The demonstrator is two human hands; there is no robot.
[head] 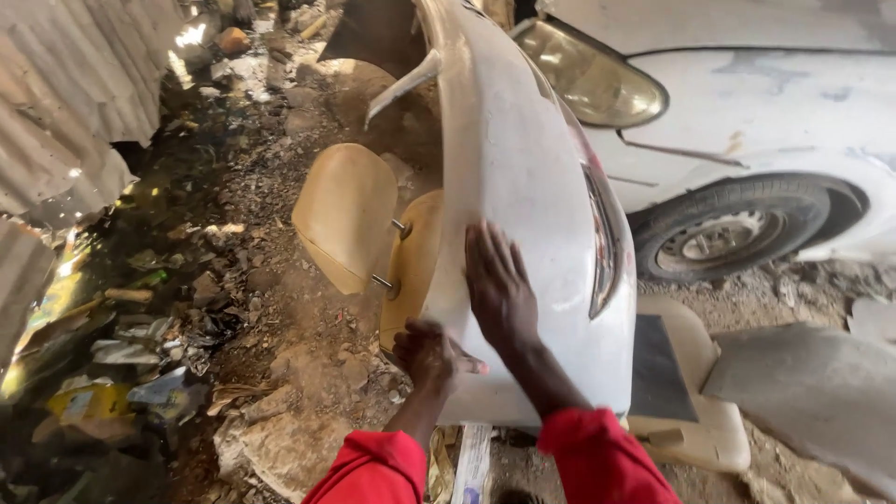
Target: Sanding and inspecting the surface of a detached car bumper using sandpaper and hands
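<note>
We see the right hand (499, 285) pressed flat, grip spread, on the long white dusty car bumper panel (523, 168) leaning over a tan car seat (347, 215); the left hand (431, 353) pinches its lower edge.

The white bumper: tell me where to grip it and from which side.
Probably by its long edges, one hand per side. The bumper stands propped on end; its curved face, where the right hand lies flat, offers no hold. The left hand is already at the left edge.

Right hand (499, 285) lies flat on a white bumper (523, 168); left hand (429, 355) grips its edge.
</note>
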